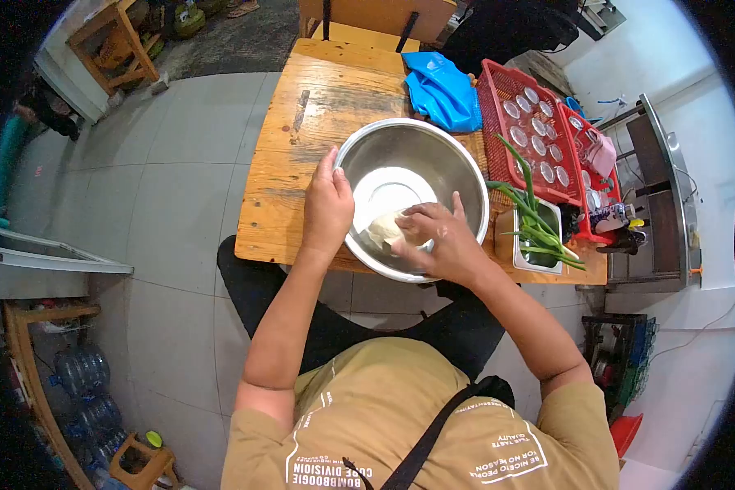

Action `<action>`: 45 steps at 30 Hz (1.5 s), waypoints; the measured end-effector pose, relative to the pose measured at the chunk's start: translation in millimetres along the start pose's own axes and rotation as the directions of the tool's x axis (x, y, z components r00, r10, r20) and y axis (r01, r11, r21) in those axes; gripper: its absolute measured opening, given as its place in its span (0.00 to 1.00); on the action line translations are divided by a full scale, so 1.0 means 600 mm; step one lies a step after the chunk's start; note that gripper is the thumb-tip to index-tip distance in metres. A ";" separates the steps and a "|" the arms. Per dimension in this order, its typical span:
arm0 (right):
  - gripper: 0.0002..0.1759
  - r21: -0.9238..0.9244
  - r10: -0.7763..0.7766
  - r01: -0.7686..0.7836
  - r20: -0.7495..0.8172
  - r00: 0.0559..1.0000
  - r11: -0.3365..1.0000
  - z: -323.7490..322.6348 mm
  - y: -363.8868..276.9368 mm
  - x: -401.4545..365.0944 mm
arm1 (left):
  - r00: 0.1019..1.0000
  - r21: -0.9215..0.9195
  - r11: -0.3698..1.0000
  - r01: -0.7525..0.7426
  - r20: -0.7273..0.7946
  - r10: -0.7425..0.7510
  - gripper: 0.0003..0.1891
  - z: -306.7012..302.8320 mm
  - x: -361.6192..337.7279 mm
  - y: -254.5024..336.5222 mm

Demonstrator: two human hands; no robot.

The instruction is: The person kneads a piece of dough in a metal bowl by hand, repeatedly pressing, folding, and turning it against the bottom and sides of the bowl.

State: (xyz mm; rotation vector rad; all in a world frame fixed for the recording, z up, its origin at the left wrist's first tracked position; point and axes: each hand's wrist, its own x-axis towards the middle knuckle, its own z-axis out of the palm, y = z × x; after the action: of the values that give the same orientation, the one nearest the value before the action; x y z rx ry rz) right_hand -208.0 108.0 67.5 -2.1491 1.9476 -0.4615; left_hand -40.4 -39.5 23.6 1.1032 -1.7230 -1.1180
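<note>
A large stainless steel bowl (457,175) rests at the front edge of the wooden table, close to my body. My left hand (329,204) grips its left rim, fingers along the outside. Inside the bowl, a pale lump of dough (383,232) lies at the near side of the bottom. My right hand (443,242) reaches in over the near right rim, its fingers curled on the dough and partly covering it. One finger sticks up, apart from the others. The underside of the dough is hidden.
Right of the bowl, green onions (535,224) lie across a metal container (550,214). Behind them stands a red crate (498,122) with several clear-lidded cups. A blue plastic bag (441,90) lies on the wooden table (282,163) at the back.
</note>
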 end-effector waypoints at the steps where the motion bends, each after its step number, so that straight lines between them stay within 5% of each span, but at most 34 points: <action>1: 0.28 0.003 0.002 -0.002 -0.007 1.000 1.000 0.003 0.007 0.005 | 1.000 0.004 1.000 -0.005 0.003 0.005 0.23 -0.001 0.001 0.002; 3: 0.34 -0.155 0.213 -0.208 0.011 0.977 0.966 0.003 0.014 0.025 | 1.000 0.014 1.000 0.015 -0.008 -0.014 0.23 -0.003 -0.006 0.007; 4: 0.44 -0.126 0.275 -0.276 -0.026 0.961 0.953 0.007 0.019 0.037 | 1.000 0.018 1.000 0.014 -0.004 -0.014 0.23 -0.003 -0.008 0.007; 5: 0.44 -0.122 0.279 -0.280 -0.027 0.960 0.952 0.013 0.012 0.039 | 1.000 0.016 0.999 0.029 -0.001 -0.029 0.23 -0.003 -0.009 0.007; 7: 0.52 -0.208 0.450 -0.425 0.089 0.889 0.881 0.026 -0.002 0.049 | 0.999 0.015 0.999 0.043 -0.004 -0.043 0.23 -0.002 -0.006 0.005; 8: 0.52 -0.206 0.450 -0.425 0.092 0.888 0.881 0.031 -0.005 0.055 | 0.999 0.012 0.999 0.037 -0.007 -0.037 0.22 0.001 -0.006 0.001; 11: 0.51 -0.271 0.394 -0.299 0.437 0.809 0.915 0.043 -0.003 0.069 | 1.000 0.033 0.999 0.001 -0.017 0.000 0.22 0.007 -0.002 -0.011; 13: 0.44 -0.229 0.319 -0.247 0.369 0.873 0.941 0.078 0.034 0.063 | 0.999 0.062 0.998 -0.035 -0.023 0.036 0.22 0.006 -0.002 -0.013; 17: 0.34 0.032 0.285 -0.319 0.370 0.884 0.947 0.069 0.108 0.076 | 1.000 0.088 0.996 -0.014 0.028 0.012 0.22 -0.003 0.004 -0.002; 18: 0.31 0.373 0.493 -0.557 0.258 0.831 0.742 0.063 0.113 0.084 | 0.999 0.089 0.996 0.007 0.049 -0.012 0.22 -0.005 0.002 -0.002; 19: 0.28 0.677 0.690 -0.621 0.228 0.687 0.395 0.062 0.114 0.086 | 0.999 0.086 0.996 0.016 0.046 -0.020 0.22 -0.005 -0.001 -0.001; 20: 0.25 0.723 0.683 -0.519 0.090 0.725 0.456 0.054 0.119 0.079 | 0.998 0.077 0.997 0.014 0.060 -0.018 0.22 -0.006 -0.003 0.001; 23: 0.23 0.702 0.540 -0.216 -0.278 0.794 0.679 -0.071 0.010 0.090 | 0.998 0.078 0.997 -0.006 0.057 0.002 0.21 0.000 -0.006 -0.006; 25: 0.27 0.317 0.255 -0.074 -0.578 0.775 0.946 -0.045 0.034 0.075 | 0.999 0.082 0.996 -0.020 0.031 0.017 0.21 0.002 -0.006 -0.008; 27: 0.32 -0.017 -0.020 0.014 -0.425 0.905 1.000 0.000 0.029 0.046 | 1.000 0.062 0.998 -0.008 0.022 0.006 0.21 0.002 -0.008 -0.007; 28: 0.33 -0.276 -0.007 -0.012 -0.070 0.998 0.961 -0.002 0.027 0.026 | 1.000 0.065 0.998 -0.011 0.018 0.010 0.21 0.000 -0.006 -0.007; 29: 0.33 -0.272 -0.004 -0.015 -0.071 0.997 0.962 -0.004 0.039 0.030 | 1.000 0.066 0.998 -0.016 0.024 0.014 0.21 0.000 -0.008 -0.009; 30: 0.31 -0.209 0.242 -0.208 0.154 0.958 0.956 -0.039 0.026 0.063 | 0.999 0.066 0.998 -0.026 0.032 0.024 0.21 0.000 -0.006 -0.008; 31: 0.28 -0.193 0.439 -0.395 0.382 0.813 0.898 -0.057 0.018 0.085 | 0.999 0.065 0.997 -0.028 0.030 0.026 0.21 0.000 -0.005 -0.007; 32: 0.26 -0.069 0.371 -0.365 0.170 0.913 0.929 -0.055 0.015 0.083 | 0.999 0.059 0.998 -0.012 0.038 0.010 0.21 -0.001 -0.005 -0.005; 33: 0.26 -0.068 0.371 -0.365 0.171 0.913 0.929 -0.041 0.018 0.085 | 0.999 0.055 0.998 0.002 0.047 -0.005 0.21 -0.001 -0.006 -0.004; 35: 0.27 0.006 -0.036 0.038 -0.192 0.981 0.999 0.009 0.033 0.093 | 0.999 0.049 0.999 -0.008 0.041 0.006 0.21 -0.002 -0.007 -0.005; 36: 0.28 -0.128 -0.231 0.209 -0.198 0.953 0.970 0.030 0.040 0.096 | 0.999 0.038 0.999 -0.018 0.035 0.017 0.21 -0.001 -0.007 -0.006; 37: 0.28 -0.122 -0.233 0.211 -0.203 0.951 0.970 0.047 0.050 0.094 | 0.999 0.046 0.999 -0.021 0.034 0.019 0.21 0.001 -0.010 -0.007; 39: 0.30 -0.042 -0.476 0.497 0.226 0.850 0.867 0.067 0.063 0.097 | 0.999 0.047 0.999 -0.020 0.026 0.019 0.21 0.003 -0.010 -0.009; 41: 0.27 -0.061 -0.587 0.593 0.097 0.804 0.803 0.083 0.068 0.100 | 0.998 0.038 0.998 -0.057 0.000 0.057 0.22 0.007 -0.015 -0.013; 43: 0.21 -0.114 -0.490 0.521 0.219 0.844 0.846 0.089 0.067 0.121 | 0.999 0.015 0.999 -0.041 0.000 0.041 0.22 0.008 -0.015 -0.009; 44: 0.18 -0.171 -0.562 0.562 0.056 0.825 0.809 0.114 0.070 0.130 | 1.000 0.046 0.999 -0.022 0.000 0.022 0.21 0.007 -0.017 -0.006; 45: 0.18 -0.168 -0.568 0.569 0.060 0.821 0.805 0.120 0.070 0.136 | 1.000 0.046 0.999 -0.017 -0.007 0.017 0.21 0.008 -0.018 -0.005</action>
State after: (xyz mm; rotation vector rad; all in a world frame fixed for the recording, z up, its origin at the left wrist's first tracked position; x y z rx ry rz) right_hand -214.2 18.2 -6.9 -2.8453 1.3385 -0.3724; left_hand -40.9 -29.0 17.7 1.1175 -1.7570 -1.0674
